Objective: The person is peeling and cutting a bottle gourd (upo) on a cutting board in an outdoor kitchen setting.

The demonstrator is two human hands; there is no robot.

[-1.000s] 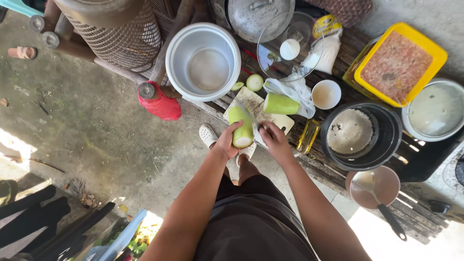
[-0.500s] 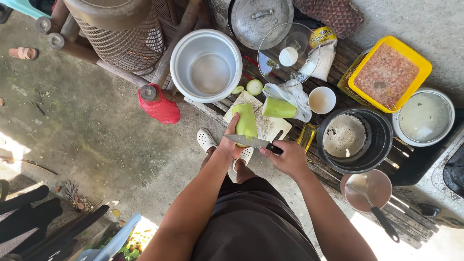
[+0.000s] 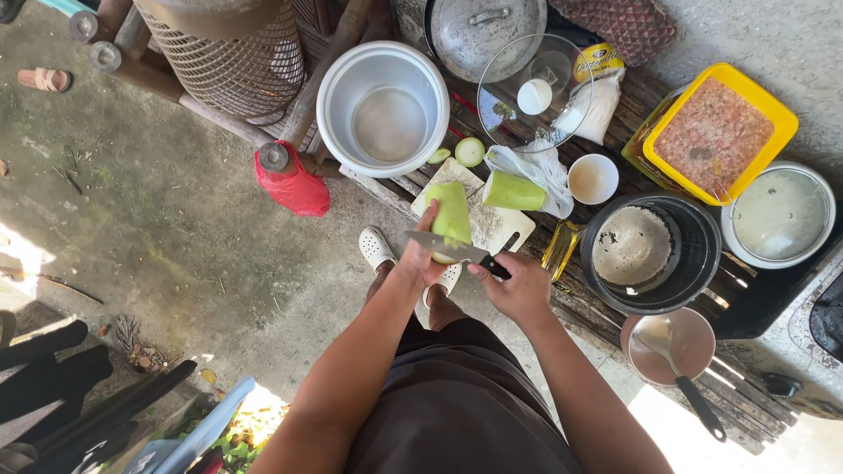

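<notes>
STEP: peeling or slicing, by the look | LEFT: left hand (image 3: 420, 259) grasps the pale green gourd (image 3: 451, 217) over the cutting board (image 3: 492, 228) | RIGHT: right hand (image 3: 518, 285) clenches the knife (image 3: 457, 253), blade against the gourd's near end | NEXT: a steady, controlled stroke clear of the fingers.
</notes>
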